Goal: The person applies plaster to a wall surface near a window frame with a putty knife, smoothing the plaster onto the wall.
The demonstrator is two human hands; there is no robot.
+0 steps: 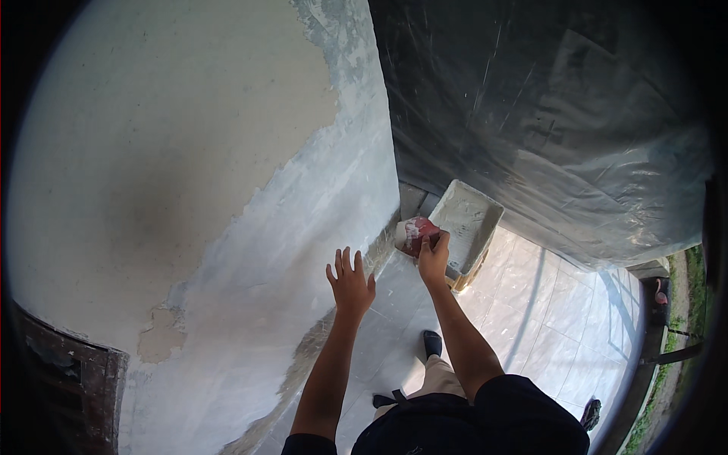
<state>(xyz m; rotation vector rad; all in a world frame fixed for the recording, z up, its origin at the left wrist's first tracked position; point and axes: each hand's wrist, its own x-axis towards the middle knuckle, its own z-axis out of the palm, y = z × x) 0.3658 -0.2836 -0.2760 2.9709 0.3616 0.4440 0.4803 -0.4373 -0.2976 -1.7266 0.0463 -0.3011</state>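
Observation:
My right hand (434,259) is closed on a red putty scraper (415,233) with pale putty smeared over its blade. The scraper is beside the near left edge of a rectangular tray (497,214), whose inside is coated in whitish-grey putty. Fingers spread and nothing in it, my left hand (352,285) is raised in front of the wall (303,220); I cannot tell whether it touches the surface. The lower wall has a pale, streaky coat, while the upper part is smoother beige with a ragged border between them.
A dark plastic sheet (485,98) hangs behind the tray, at right. Grey floor tiles (557,303) lie around my feet. A dark wooden frame (76,379) is set in the wall at lower left. A pink flamingo figure (660,294) stands at far right, near grass.

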